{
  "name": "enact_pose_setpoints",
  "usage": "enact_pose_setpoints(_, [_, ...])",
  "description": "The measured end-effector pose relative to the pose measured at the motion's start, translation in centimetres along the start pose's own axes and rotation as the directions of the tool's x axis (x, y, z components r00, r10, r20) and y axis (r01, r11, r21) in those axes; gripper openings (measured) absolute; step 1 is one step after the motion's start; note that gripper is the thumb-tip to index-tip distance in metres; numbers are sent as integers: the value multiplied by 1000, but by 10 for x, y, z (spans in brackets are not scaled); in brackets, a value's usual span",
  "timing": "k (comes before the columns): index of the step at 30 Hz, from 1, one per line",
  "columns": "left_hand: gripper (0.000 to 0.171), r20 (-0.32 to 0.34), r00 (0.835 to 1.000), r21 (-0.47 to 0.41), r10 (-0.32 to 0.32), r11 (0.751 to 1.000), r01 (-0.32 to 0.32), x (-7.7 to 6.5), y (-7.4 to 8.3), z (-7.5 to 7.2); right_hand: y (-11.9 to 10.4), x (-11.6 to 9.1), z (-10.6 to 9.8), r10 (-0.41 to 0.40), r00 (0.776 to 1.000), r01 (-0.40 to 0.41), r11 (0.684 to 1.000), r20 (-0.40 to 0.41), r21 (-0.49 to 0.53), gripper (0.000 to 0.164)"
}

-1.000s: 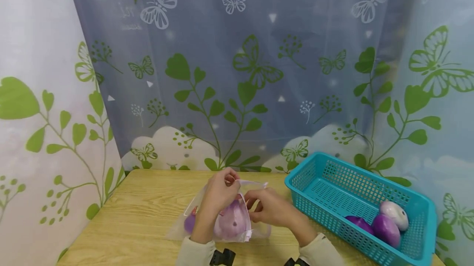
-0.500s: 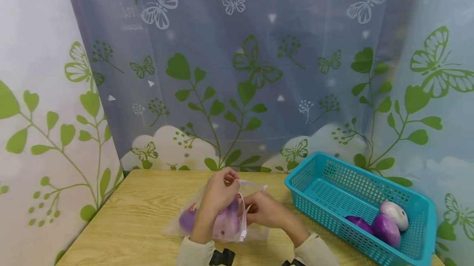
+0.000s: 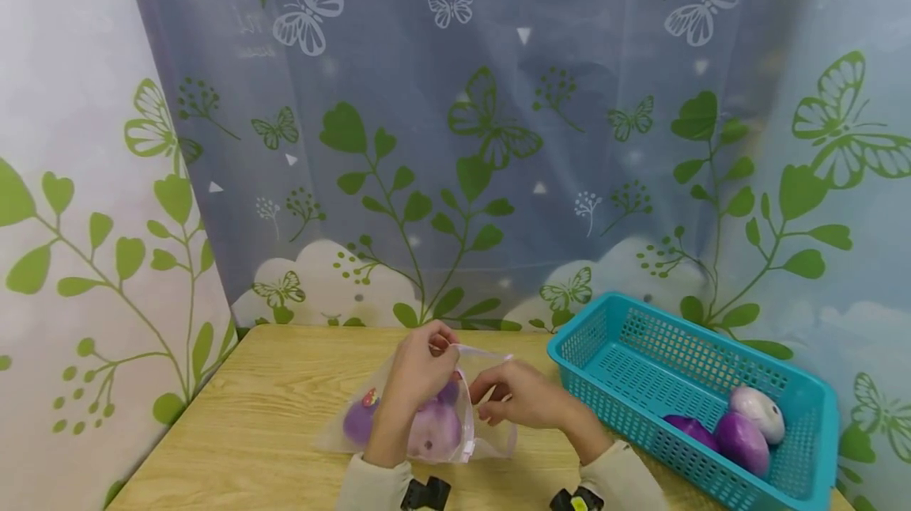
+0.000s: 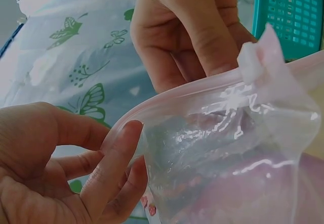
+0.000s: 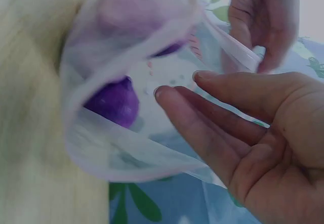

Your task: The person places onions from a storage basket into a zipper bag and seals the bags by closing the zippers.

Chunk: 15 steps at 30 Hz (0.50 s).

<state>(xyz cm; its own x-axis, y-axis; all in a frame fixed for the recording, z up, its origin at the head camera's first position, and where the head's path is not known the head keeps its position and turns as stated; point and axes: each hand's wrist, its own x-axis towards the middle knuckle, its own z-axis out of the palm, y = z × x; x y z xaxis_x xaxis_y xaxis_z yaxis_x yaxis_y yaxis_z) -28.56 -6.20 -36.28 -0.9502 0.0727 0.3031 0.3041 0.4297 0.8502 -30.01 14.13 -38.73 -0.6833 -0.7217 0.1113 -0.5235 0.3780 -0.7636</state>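
A clear zip bag [image 3: 491,441] with a pink-edged mouth stands on the table, its mouth spread towards the right. Inside it lie a pale purple onion [image 3: 436,433] and a darker purple onion [image 5: 117,102]; more purple shows behind them. My left hand [image 3: 423,365] pinches the upper rim of the mouth between thumb and fingers. At the mouth is my right hand [image 3: 525,394], fingers loosely bent with nothing between them, as the right wrist view shows. A white zip slider [image 4: 249,63] sits on the rim, below the right hand in the left wrist view.
A turquoise basket [image 3: 569,372] stands at the right of the wooden table [image 3: 270,416]. In its near end lie a whitish onion [image 3: 757,414], a purple onion [image 3: 742,443] and a dark purple piece [image 3: 690,431]. A printed curtain [image 3: 398,100] hangs behind.
The pale onion has shifted left and settled deeper in the bag. My right hand reached into the mouth, then drew back a little with nothing in it. The left hand keeps its grip.
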Motion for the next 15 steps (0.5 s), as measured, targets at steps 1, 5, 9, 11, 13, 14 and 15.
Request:
enact_pose_setpoints(1, [8,2,1000,-4,-1,1000,1,0,0,0,-1,-2,-3,2,1000,-2,1000,-3,-12,15])
enact_pose_setpoints(5, [8,10,1000,-18,-15,1000,15,0,1,1,-5,-7,-16,11,1000,-11,997,-2,-74,17])
enact_pose_setpoints(9, [8,13,1000,-18,-16,1000,17,-1,1,1,-9,-13,-30,15,1000,-13,989,16,-149,19])
enact_pose_setpoints(11, [8,11,1000,-6,-13,1000,13,0,1,1,-12,-16,-38,20,999,-14,980,26,-199,19])
enact_pose_setpoints(13, [8,8,1000,5,-8,1000,8,0,1,1,-14,-18,-47,19,999,-9,968,37,-251,20])
enact_pose_setpoints(14, [9,7,1000,10,-5,1000,5,0,1,1,-15,-20,-52,30,999,-18,962,38,-273,20])
enact_pose_setpoints(15, [9,6,1000,14,-2,1000,2,0,1,1,-16,-21,-56,37,998,-24,955,40,-295,21])
